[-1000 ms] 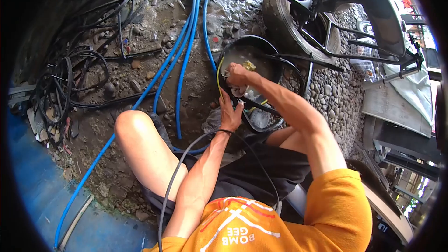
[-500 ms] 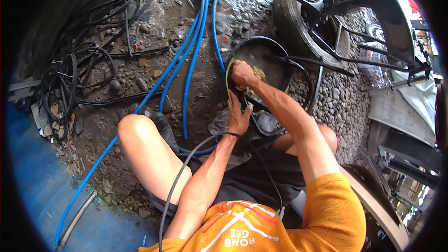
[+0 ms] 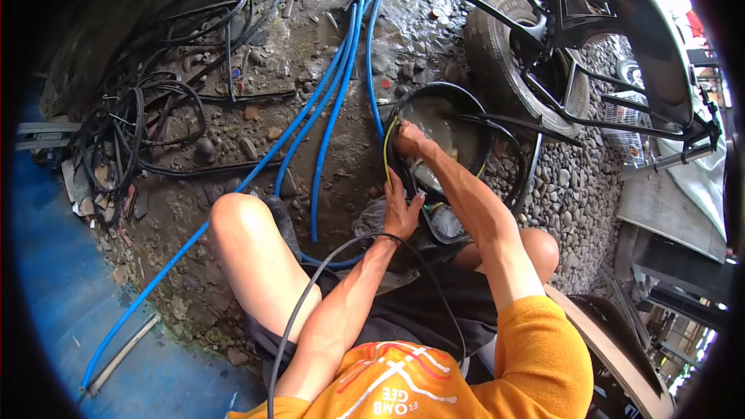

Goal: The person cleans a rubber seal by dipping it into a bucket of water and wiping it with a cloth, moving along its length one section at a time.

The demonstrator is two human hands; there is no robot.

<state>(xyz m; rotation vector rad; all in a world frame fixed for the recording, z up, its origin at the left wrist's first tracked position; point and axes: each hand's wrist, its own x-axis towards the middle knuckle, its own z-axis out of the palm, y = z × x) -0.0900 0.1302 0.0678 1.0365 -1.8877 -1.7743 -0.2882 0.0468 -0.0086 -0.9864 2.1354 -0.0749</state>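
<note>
My right hand (image 3: 412,141) is closed inside the left side of a round black tub (image 3: 448,87) of murky water. What it grips is hidden. My left hand (image 3: 401,211) is lower, by the tub's near left edge, its fingers closed on a thin yellow-green cord (image 3: 387,151) and its thumb standing out. That cord curves up along the tub's rim towards my right hand. A black cable (image 3: 338,245) loops across my left wrist. A clear plastic bag (image 3: 446,222) lies in a small dark container just below the tub.
Blue hoses (image 3: 332,109) run over the muddy ground to the left. Tangled black cables (image 3: 132,136) lie farther left. A tire (image 3: 497,70) and a black metal frame (image 3: 570,31) stand beyond the tub. Gravel (image 3: 566,194) spreads to the right.
The view has shifted, so the scene sits slightly lower and farther right. The yellowish matter in the tub shows less beside my right arm. Both hands keep about the same places at the tub.
</note>
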